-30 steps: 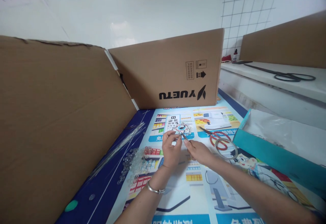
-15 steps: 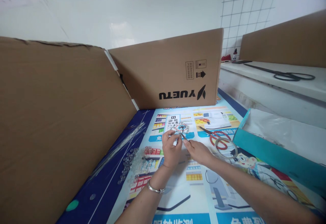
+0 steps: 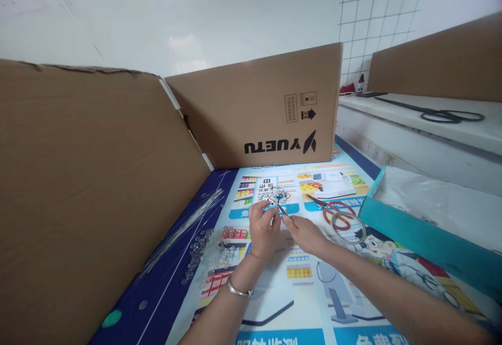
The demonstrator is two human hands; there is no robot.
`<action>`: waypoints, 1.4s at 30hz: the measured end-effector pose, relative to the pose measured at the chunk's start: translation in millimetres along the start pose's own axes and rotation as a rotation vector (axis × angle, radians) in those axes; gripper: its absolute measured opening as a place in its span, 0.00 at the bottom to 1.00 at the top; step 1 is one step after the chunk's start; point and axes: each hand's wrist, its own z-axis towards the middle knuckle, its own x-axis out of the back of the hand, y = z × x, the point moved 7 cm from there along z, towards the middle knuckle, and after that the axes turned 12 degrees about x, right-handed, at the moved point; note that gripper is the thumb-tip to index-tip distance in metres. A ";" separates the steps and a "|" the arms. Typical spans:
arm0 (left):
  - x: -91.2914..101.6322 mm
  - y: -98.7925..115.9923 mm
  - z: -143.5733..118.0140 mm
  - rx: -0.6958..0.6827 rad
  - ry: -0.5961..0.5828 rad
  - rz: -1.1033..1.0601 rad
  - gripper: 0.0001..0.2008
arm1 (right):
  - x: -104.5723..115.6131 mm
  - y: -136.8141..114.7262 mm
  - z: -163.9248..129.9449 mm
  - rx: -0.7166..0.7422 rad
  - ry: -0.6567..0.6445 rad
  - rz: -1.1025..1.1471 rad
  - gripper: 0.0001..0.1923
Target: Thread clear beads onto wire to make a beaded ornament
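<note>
Near the middle of the table, my left hand [image 3: 263, 228] has its thumb and fingertips pinched together on a small piece of clear beads [image 3: 270, 193]. Most of what lies between those fingertips is hidden. My right hand [image 3: 305, 231] is closed around a slim dark metal tool [image 3: 282, 210], and the tool's tip meets the work at my left fingertips. Whether it is tweezers or pliers is too small to tell. Loose clear beads [image 3: 200, 248] are spread to the left of my left hand. Right of my right hand lie red-handled scissors [image 3: 340, 208] and a silvery coil [image 3: 363, 235].
A bundle of thin clear strands [image 3: 188, 225] lies at the left. Cardboard panels [image 3: 259, 110] stand along the left and back. On the right is a teal box [image 3: 415, 240] with plastic inside. Large black scissors [image 3: 443, 115] rest on a white ledge [image 3: 408, 125].
Both hands stay in nearly the same place, with only slight finger movement at the beadwork. The tool's tip has shifted a little.
</note>
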 end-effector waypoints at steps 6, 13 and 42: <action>-0.1 -0.1 0.2 0.000 -0.006 0.007 0.05 | -0.1 0.2 1.7 0.004 0.010 -0.011 0.36; -1.9 -4.1 0.2 0.016 -0.017 -0.024 0.05 | -0.6 1.0 3.8 0.023 0.000 0.005 0.36; -5.7 -7.2 -0.7 0.038 -0.036 -0.026 0.05 | -0.8 0.9 2.7 -0.006 -0.045 0.064 0.39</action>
